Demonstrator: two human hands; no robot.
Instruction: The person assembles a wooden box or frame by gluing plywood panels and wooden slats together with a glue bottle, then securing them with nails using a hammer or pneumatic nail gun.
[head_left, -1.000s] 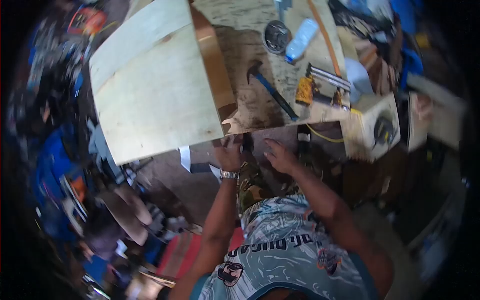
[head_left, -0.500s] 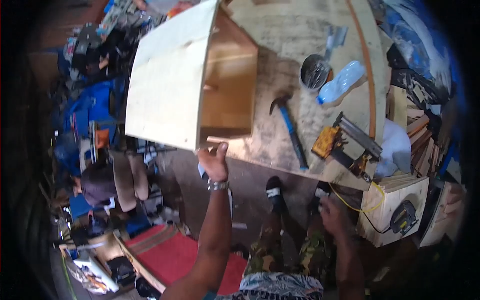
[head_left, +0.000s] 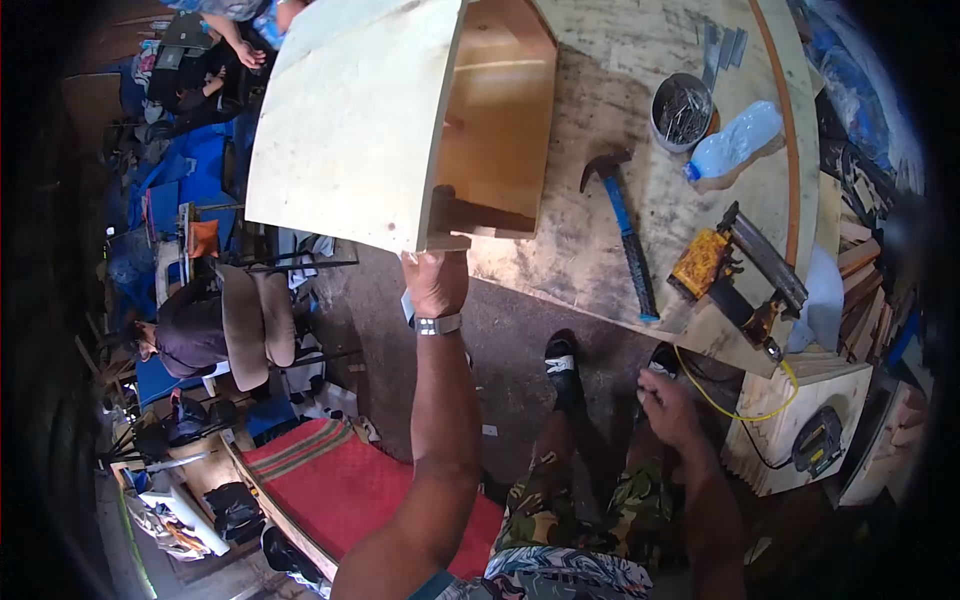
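My left hand (head_left: pixel 436 283), a watch on its wrist, grips the near lower corner of an open plywood box (head_left: pixel 360 120) that stands on the workbench (head_left: pixel 600 250) and overhangs its edge. The box's hollow side faces right and shows an inner shelf. My right hand (head_left: pixel 668 405) hangs low by my right knee, fingers loosely curled, holding nothing that I can see. It is close to a yellow cable (head_left: pixel 730 410).
On the bench lie a blue-handled hammer (head_left: pixel 625 230), a yellow nail gun (head_left: pixel 735 275), a tin of nails (head_left: pixel 683 110) and a plastic bottle (head_left: pixel 735 140). A small wooden crate (head_left: pixel 800 430) stands right. A seated person (head_left: pixel 195 330) is at left, beside a red mat (head_left: pixel 340 490).
My left hand moved from below the bench edge up to the box's corner and took hold. My right hand dropped away from the bench to my knee. The view shifted back.
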